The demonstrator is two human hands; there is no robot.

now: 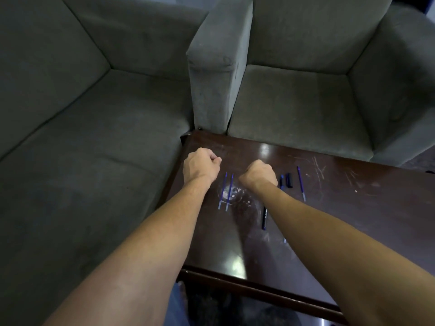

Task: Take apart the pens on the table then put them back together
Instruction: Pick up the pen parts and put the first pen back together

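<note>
Grey sofa (94, 114) behind table (353, 220) | refills (226, 191) between left hand (202, 166), right hand (258, 175)

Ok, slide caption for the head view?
Left hand and right hand, fisted, over a dark wooden table with two blue refills, a black pen barrel, caps.

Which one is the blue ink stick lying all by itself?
Find the dark table before the grey sofas. Right of the right hand, past the black pen pieces, lies a thin blue refill. It lies alone, while the other two refills lie paired.
</note>
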